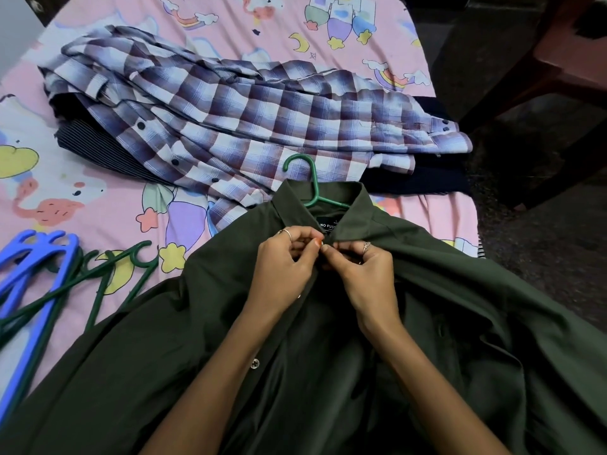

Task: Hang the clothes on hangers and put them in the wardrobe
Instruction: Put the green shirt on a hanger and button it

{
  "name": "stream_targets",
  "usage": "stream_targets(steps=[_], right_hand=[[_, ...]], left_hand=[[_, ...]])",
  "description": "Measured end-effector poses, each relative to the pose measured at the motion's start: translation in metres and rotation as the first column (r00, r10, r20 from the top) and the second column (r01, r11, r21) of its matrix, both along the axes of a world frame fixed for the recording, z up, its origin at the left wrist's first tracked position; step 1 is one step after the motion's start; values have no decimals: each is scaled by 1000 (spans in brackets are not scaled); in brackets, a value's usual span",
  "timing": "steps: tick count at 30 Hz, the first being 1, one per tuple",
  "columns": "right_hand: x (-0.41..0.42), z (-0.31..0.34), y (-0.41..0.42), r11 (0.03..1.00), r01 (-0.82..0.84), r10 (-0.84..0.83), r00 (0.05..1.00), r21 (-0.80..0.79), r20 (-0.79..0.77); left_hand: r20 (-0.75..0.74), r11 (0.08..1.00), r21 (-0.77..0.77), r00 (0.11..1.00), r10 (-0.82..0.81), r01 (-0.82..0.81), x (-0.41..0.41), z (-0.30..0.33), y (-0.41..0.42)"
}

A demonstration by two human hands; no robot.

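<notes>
A dark green shirt lies spread on the bed in front of me, with a green hanger inside it; the hook sticks out past the collar. My left hand and my right hand meet just below the collar, each pinching an edge of the shirt's front at the top button. A checked purple and white shirt lies crumpled farther back on the bed, over dark garments.
Spare hangers lie at the left of the bed: blue ones and dark green ones. The bed has a pink cartoon-print sheet. A dark floor and a wooden chair are at the right.
</notes>
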State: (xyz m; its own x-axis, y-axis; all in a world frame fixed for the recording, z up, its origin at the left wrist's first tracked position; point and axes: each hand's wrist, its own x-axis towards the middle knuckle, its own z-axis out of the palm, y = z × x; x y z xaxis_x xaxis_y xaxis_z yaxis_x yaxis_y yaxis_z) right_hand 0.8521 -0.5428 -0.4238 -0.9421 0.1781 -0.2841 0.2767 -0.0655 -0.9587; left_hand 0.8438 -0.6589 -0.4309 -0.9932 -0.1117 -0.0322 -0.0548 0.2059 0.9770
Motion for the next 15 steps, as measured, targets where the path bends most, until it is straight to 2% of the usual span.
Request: stream_targets(steps=[8,12,15], right_hand=[[7,-5,-7,997,56,-57,998,-51,-14],[8,-5,-10,986,62,-65,998,-156,-12],[6,-7,-9,992,44,-44,999,-116,9]], left_hand=[[-17,998,10,998,66,-66,2,-3,3],[-25,993,-9,993,116,-117,2,-5,4],[-10,990,-15,990,139,-139,2,-6,5]])
